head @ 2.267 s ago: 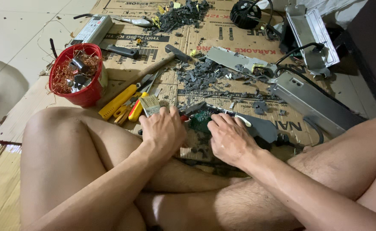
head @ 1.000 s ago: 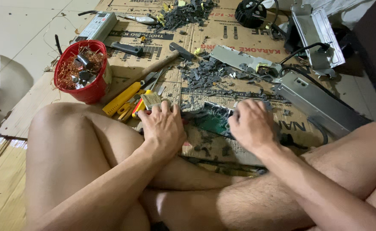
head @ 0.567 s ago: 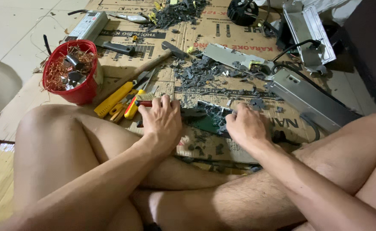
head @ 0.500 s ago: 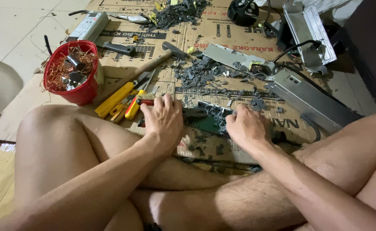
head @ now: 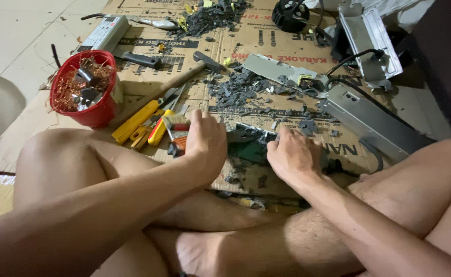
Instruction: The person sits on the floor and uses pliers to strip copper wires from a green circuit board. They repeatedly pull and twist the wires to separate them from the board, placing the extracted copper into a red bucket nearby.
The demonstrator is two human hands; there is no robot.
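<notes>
two hands (head: 207, 146) flanking green circuit board (head: 251, 151)

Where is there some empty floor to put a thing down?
Bare pale floor lies left of the red bucket. Some bare cardboard shows between the bucket and the hammer. It is crowded around both hands, left hand and right hand, with grey scraps and yellow tools.
</notes>
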